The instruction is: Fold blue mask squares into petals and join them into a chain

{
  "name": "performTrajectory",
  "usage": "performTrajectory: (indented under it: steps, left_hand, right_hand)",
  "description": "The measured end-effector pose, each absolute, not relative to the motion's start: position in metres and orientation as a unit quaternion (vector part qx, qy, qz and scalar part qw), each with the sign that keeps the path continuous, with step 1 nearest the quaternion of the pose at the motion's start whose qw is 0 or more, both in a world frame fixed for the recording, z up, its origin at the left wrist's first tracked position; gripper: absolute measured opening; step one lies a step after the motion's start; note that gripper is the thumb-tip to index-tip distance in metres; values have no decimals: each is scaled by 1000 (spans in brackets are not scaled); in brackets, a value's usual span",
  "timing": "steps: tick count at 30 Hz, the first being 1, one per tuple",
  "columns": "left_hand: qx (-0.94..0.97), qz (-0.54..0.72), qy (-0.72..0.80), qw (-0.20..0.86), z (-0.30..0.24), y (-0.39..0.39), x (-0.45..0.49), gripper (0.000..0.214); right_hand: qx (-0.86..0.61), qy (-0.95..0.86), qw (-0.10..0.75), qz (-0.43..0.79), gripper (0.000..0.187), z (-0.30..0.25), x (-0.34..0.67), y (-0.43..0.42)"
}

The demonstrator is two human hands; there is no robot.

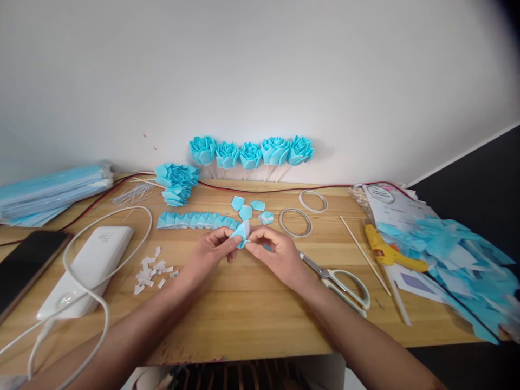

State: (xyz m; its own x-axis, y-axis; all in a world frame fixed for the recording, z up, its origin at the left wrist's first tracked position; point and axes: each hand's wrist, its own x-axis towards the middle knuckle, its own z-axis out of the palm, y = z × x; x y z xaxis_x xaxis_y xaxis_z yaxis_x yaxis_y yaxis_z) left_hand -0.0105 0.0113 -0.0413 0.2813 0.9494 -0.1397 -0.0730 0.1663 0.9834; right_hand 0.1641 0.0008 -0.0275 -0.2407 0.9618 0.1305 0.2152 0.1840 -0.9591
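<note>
Above the wooden table [227,325], both hands are working on one folded blue piece [242,232]; the left hand [215,246] is pinching it between thumb and fingers, and the right hand [276,252] is closing its thumb and fingertips on the opposite edge; the piece is sitting between the two hands, in front of four loose blue pieces [245,212] and beside the right end of a row of overlapping blue folds [195,220].

As for writing, the white power bank [93,260] at the left is showing faint grey characters near its far end, too blurred for sure reading; a printed sheet [396,208] at the right is bearing dark lines and a round emblem, too small to make out; the yellow glue gun [394,256] is lying partly over the papers, showing no legible brand.

Five blue flowers [251,155] on sticks are leaning against the wall, while more blue flowers [176,176] are lying to their left; two rings of tape [311,222] are resting beyond the right hand; the scissors [325,272] are lying just beside the right forearm; small white scraps [150,272] are lying scattered between power bank and left forearm.
</note>
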Motion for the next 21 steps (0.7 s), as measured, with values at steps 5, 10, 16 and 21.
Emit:
performTrajectory:
  steps: [5, 10, 16, 21]
  left_hand:
    - [504, 408, 434, 625, -40, 11, -11, 27]
    - [508, 404, 441, 619, -39, 11, -11, 28]
    - [510, 398, 449, 616, -40, 11, -11, 28]
    - [518, 394, 453, 609, -38, 12, -10, 27]
  right_hand:
    - [-467, -604, 407, 501, 15, -30, 164, 1]
    - [-478, -580, 407, 519, 18, -34, 164, 1]
    - [-441, -541, 415, 584, 23, -32, 163, 3]
    - [-436, -544, 408, 589, 30, -30, 163, 2]
